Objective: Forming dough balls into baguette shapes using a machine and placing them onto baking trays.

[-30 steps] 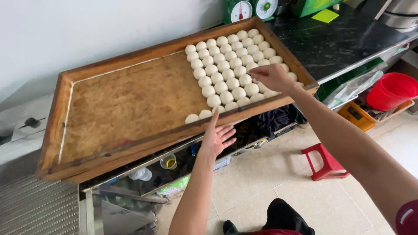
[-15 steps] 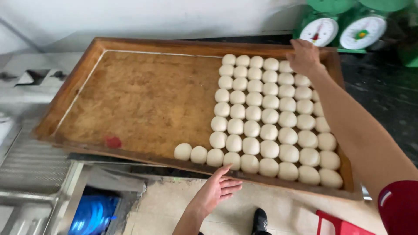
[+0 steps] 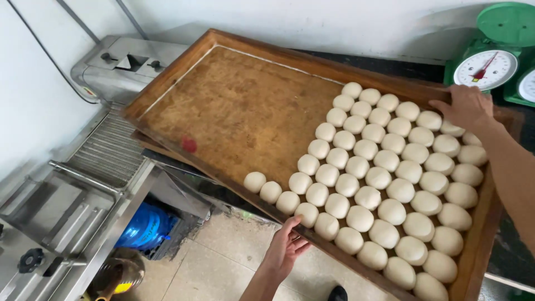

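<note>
We are gripping the far rim of the wooden tray [image 3: 234, 106] with our right hand [image 3: 467, 106], while our left hand [image 3: 287, 248] is cupping its near edge from below. The dough balls [image 3: 384, 178] are sitting in rows on its right half.

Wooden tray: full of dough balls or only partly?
Partly full. Pale round dough balls pack the right portion of the big wooden tray; the left portion is bare board.

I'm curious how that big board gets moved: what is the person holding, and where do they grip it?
The wooden tray of dough balls: the left hand grips its near rim, the right hand its far rim.
</note>
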